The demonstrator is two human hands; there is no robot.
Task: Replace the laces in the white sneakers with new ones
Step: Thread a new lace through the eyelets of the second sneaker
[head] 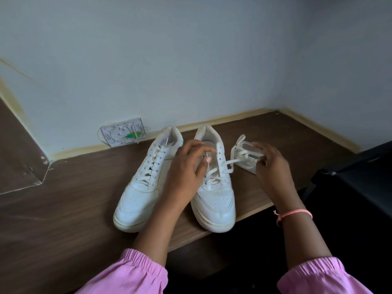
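While the right sneaker (213,187) at frame centre is only laced through its lower eyelets, the left sneaker (146,181) just beside it, centre-left, is laced to the top. Both sit on the brown table (63,209), heels toward the wall.

Left hand (186,166) is over the right sneaker's tongue, fingers curled; looks like it pinches a lace end (209,166), but the contact is too small to confirm. Right hand (271,166) holds a clear packet of laces (247,158) by its near edge, right of the shoe; one lace strand (229,164) runs from the packet area across to the eyelets.

Judgement: mid-job on the right shoe, whether unlacing or relacing I can't tell. To do it well:
- work one eyelet at a time
- keep the lace flat, no twists
- pin the shoe so it doesn't slide
- even up both ends before the top eyelets
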